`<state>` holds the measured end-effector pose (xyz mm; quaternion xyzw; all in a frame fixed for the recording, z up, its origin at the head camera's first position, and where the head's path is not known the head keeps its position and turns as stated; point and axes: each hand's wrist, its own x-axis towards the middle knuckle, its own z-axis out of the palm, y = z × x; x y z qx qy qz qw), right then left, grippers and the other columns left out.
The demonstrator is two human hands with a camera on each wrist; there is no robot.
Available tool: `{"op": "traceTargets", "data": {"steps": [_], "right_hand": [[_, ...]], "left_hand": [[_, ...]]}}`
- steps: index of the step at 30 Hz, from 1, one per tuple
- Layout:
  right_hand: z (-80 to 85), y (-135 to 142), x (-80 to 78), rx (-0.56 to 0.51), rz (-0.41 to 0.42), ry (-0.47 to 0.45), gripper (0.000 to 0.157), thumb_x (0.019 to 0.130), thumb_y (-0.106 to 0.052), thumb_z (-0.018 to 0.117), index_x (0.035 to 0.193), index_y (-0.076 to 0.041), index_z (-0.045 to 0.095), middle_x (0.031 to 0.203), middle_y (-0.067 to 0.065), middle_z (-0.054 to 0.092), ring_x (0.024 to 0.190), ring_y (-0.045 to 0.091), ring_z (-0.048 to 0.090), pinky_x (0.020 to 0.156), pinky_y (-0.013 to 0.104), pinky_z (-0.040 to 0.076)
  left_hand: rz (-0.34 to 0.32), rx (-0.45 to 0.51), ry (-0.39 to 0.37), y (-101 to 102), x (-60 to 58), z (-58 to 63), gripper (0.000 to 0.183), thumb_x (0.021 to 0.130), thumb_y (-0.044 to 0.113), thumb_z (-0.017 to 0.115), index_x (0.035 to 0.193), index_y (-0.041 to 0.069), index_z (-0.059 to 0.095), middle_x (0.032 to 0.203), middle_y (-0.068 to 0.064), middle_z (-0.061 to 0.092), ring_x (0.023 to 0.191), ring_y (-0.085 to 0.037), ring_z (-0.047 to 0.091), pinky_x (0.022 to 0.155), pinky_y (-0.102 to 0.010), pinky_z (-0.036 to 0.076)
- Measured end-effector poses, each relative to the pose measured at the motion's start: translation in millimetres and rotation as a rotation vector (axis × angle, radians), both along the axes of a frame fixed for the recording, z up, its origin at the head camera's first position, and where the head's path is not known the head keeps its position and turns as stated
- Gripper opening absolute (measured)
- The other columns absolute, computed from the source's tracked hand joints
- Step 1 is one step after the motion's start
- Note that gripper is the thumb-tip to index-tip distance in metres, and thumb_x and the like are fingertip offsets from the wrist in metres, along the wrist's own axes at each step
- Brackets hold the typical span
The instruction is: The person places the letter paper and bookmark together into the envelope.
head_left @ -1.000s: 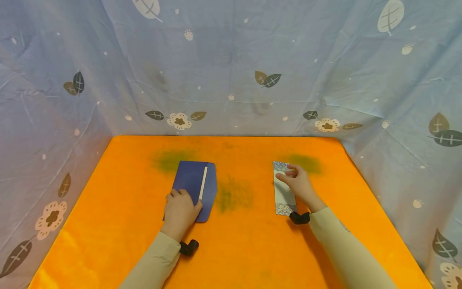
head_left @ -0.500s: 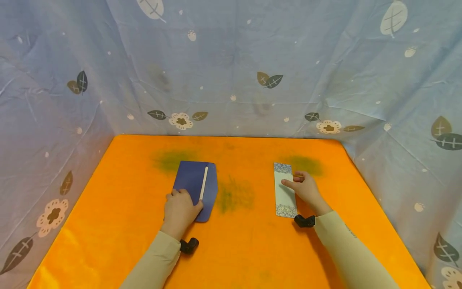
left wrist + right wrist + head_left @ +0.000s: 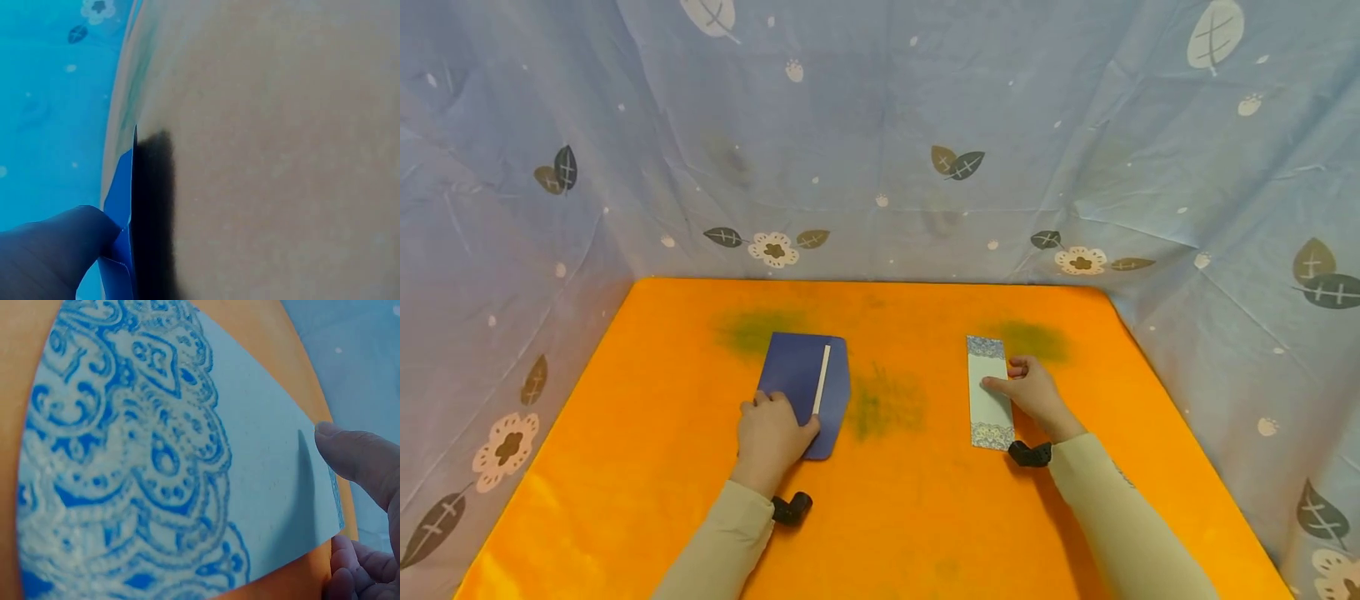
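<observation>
**Gripping envelope [image 3: 797, 367] left, pinching card [image 3: 988, 408] right**

Busy on two fronts here! Over on the left, grips the envelope near its close end with the fingers [image 3: 763, 398] of the left hand [image 3: 772, 433], bent across the outer edge, with the thumb [image 3: 809, 427] pressed on top beside the flap [image 3: 837, 408]. Drawn in on the paper, then, rather than spread wide. And the spot? Left of centre on the orange counter [image 3: 895, 508], with the flap turned to the right and a white strip [image 3: 822, 379] running along the fold. Up close in the left wrist view, shows a thin blue edge by the thumb, with a dark shadow alongside on the counter.

Across to the right now! Pinches the card at its right edge with the right hand [image 3: 1037, 396]: thumb over the pale face, other fingers curled in at the side. Just a narrow gap there, with the card in it. Cannot tell the reach of the tips beneath the edge, nor any lift off the counter. Position of the card: right of centre, well apart from the envelope, lengthwise away from the body, slightly slanted. Carries a lacy band [image 3: 992, 436] at the near end and another at the far end.

Between envelope and card, a green smudge [image 3: 887, 408]. Wears pale sleeves [image 3: 1123, 508], with a black mount [image 3: 1030, 454] at each cuff. All around the back and sides, a grey-blue curtain [image 3: 865, 117] with printed leaves and flowers.
</observation>
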<state>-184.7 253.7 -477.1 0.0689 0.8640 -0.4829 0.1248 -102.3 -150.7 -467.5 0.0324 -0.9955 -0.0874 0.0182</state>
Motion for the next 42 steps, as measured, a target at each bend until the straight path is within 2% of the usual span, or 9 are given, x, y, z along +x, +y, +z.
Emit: {"op": "traceTargets", "data": {"steps": [10,18,26,31,35,42], "right_hand": [[0.6,-3.5,-2.7,0.038,-0.022,-0.01,0.088,0.083,-0.039,0.076,0.144,0.002,0.028,0.133,0.023,0.04,0.118,0.037,0.044,0.096,0.047,0.045],[2.8,-8.0,0.1,0.115,-0.033,0.003,0.077,0.083,-0.038,0.077,0.133,0.004,0.036,0.122,0.022,0.045,0.104,0.035,0.049,0.085,0.043,0.048],[4.6,-8.0,-3.4,0.103,-0.031,-0.018,0.076,0.083,-0.037,0.076,0.132,0.005,0.036,0.123,0.022,0.045,0.105,0.034,0.047,0.084,0.042,0.046],[4.4,-5.8,-6.7,0.123,-0.014,-0.025,0.068,0.083,-0.039,0.076,0.121,0.004,0.039,0.102,0.017,0.045,0.087,0.028,0.044,0.069,0.034,0.04],[6.0,-4.4,-7.6,0.117,0.006,-0.038,0.062,0.084,-0.038,0.075,0.113,0.003,0.039,0.092,0.014,0.042,0.08,0.025,0.041,0.064,0.032,0.035],[8.7,-3.9,-8.5,0.094,0.001,-0.044,0.058,0.084,-0.036,0.076,0.11,0.002,0.041,0.097,0.015,0.045,0.082,0.025,0.043,0.065,0.031,0.039]], "left_hand": [[0.012,-0.003,0.008,0.5,-1.2,-5.7,0.085,0.082,0.054,0.065,0.117,-0.023,0.052,0.114,-0.042,0.052,0.095,-0.055,0.052,0.077,-0.056,0.049],[0.002,-0.02,-0.021,0.9,1.3,-4.0,0.088,0.083,0.055,0.063,0.122,-0.023,0.05,0.117,-0.042,0.05,0.102,-0.055,0.049,0.084,-0.057,0.045],[0.004,-0.017,-0.015,1.0,-0.4,-5.4,0.089,0.083,0.056,0.064,0.121,-0.023,0.051,0.117,-0.042,0.051,0.099,-0.056,0.051,0.079,-0.057,0.049],[0.0,-0.03,-0.011,0.9,-0.3,-4.7,0.089,0.083,0.056,0.063,0.122,-0.023,0.051,0.118,-0.042,0.051,0.1,-0.055,0.051,0.08,-0.056,0.049],[0.011,-0.024,-0.015,1.4,-0.6,-5.4,0.088,0.084,0.056,0.062,0.122,-0.022,0.051,0.118,-0.042,0.051,0.101,-0.055,0.051,0.079,-0.057,0.05],[0.007,-0.031,0.008,0.8,-1.3,-8.0,0.088,0.084,0.056,0.063,0.122,-0.023,0.051,0.117,-0.042,0.051,0.101,-0.055,0.051,0.083,-0.057,0.047]]}}
